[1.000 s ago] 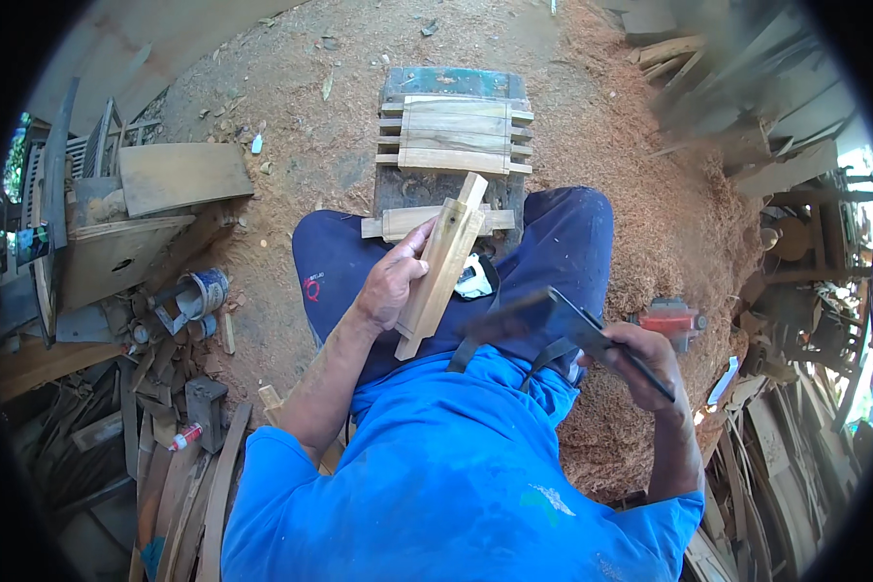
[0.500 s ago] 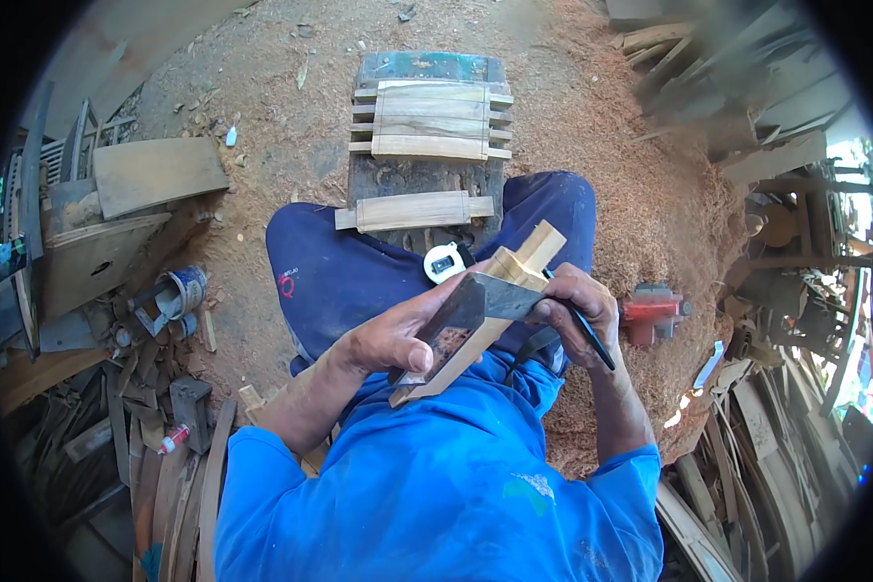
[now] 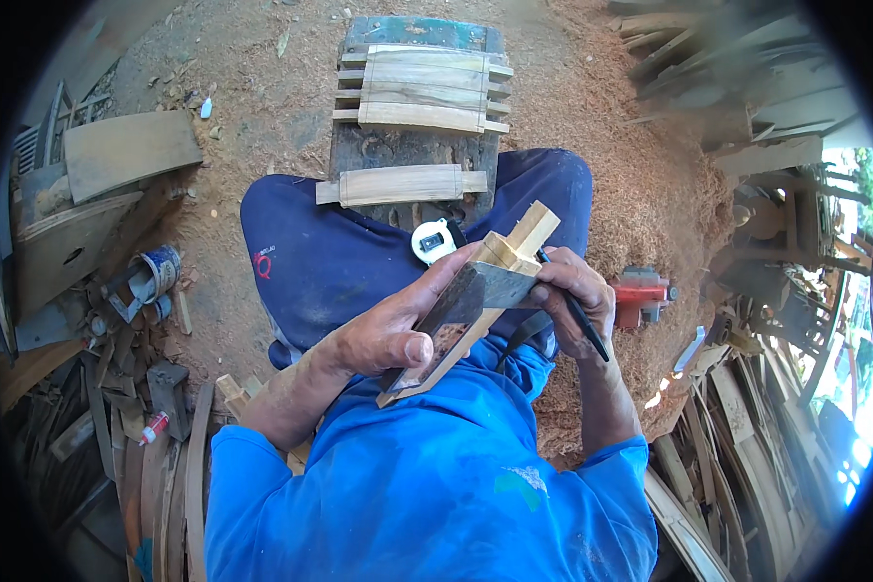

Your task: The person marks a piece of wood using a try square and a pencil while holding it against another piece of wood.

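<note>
Sawdust-strewn ground (image 3: 262, 126) is surrounding you, with reddish shavings (image 3: 650, 184) lying thickest on the right. Scrap timber (image 3: 761, 436) is crowding the left and right edges. Between your knees, a dark, worn counter (image 3: 412, 152) is reaching away from you, its far end showing green paint. On its far half, a row of tenoned pieces (image 3: 424, 89) is lying side by side, dark lines crossing them near both ends.

In front of your blue shirt, you are holding a wooden workpiece (image 3: 502, 250) aslant, its narrow tenon pointing to the far right. Beyond it, a single tenoned piece (image 3: 403, 184) is lying crosswise at the counter's near end. A try square (image 3: 453, 315) is lying over the workpiece, its metal blade crossing near the tenon's shoulder.

Your left hand (image 3: 378, 335) is clasping workpiece and square together, thumb resting on the square; most of the other fingers are hiding behind, so you cannot tell their exact hold. Your right hand (image 3: 582, 291) is staying close by the blade's right end. To its right, a red tool (image 3: 640, 296) is resting on the shavings. A white tape measure (image 3: 435, 242) is lying on your lap, just beyond your left fingers. Your right fingers are pinching a dark pen (image 3: 585, 328), which is slanting toward the near right.
</note>
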`<state>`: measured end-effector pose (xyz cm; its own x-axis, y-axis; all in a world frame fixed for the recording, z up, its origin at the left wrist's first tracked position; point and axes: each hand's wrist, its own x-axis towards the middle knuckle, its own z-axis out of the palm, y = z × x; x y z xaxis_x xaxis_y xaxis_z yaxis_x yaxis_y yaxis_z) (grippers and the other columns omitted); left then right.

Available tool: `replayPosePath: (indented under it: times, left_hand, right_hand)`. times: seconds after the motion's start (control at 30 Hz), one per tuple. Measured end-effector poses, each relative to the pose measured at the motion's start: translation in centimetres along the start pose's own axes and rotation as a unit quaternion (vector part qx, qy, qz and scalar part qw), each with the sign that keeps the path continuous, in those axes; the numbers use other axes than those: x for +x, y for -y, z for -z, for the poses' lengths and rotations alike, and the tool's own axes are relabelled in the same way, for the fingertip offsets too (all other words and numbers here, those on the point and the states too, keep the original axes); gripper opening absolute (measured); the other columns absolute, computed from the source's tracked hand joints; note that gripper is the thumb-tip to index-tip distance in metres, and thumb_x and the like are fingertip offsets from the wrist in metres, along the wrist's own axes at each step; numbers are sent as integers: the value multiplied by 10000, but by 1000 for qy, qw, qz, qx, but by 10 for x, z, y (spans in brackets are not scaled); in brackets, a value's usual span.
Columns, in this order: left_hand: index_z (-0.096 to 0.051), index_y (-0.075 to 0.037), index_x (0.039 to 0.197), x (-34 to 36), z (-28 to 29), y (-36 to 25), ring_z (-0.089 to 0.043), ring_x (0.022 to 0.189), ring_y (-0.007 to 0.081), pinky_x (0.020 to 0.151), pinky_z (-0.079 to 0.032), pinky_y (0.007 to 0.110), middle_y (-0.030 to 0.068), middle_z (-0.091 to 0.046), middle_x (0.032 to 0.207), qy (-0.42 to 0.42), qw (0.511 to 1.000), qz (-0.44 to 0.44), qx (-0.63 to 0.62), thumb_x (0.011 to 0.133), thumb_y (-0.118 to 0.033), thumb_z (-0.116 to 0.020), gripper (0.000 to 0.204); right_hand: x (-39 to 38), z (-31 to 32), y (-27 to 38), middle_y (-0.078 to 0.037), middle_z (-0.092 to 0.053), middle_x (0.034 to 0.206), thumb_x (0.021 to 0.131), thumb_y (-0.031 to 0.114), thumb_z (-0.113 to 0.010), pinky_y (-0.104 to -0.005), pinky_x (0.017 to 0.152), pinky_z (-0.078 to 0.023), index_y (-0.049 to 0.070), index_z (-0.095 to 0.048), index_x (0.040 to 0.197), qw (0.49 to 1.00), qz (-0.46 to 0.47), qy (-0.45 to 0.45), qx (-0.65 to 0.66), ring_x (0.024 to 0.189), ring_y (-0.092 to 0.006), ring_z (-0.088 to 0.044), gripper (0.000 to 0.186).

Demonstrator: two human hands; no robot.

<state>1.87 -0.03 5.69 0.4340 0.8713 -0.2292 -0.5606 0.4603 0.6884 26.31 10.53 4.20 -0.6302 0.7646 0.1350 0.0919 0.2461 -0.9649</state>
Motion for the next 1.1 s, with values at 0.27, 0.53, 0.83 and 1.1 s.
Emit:
replayPosePath:
  times: [0.27,0.53,0.83,1.1]
  left_hand:
    - [-29,33,1612,-1,1,0,-207,1527,294,1241,-176,418,207,-208,1633,4,1000,-5,-22,710,-792,-749,1419]
    - [-58,20,1616,0,2,-1,-259,1509,284,1230,-211,407,200,-250,1616,-2,999,8,-52,666,-692,-839,1420]
    - [-75,0,1611,-2,-1,5,-514,1245,305,1000,-457,422,236,-437,1410,-38,996,-23,-79,580,-581,-912,1449]
    - [-48,35,1607,-4,-8,-8,-266,1503,300,1235,-190,427,215,-269,1605,-11,994,-46,-98,636,-604,-901,1441]
  right_hand:
    - [3,-1,4,-91,-642,872,862,-31,-735,-319,676,-493,10,-700,1028,1000,5,5,-6,797,-211,-630,175]
    - [9,5,19,-96,-659,885,875,11,-733,-321,691,-507,15,-700,1084,998,-7,32,-57,804,-210,-652,212]
    - [0,2,46,-209,-654,935,1065,427,-439,-404,773,-547,-67,-608,1284,982,99,-154,51,844,-281,-667,566]
    - [18,-7,63,-221,-728,943,954,205,-688,-432,814,-592,-29,-696,1170,995,86,1,50,952,-352,-731,318]
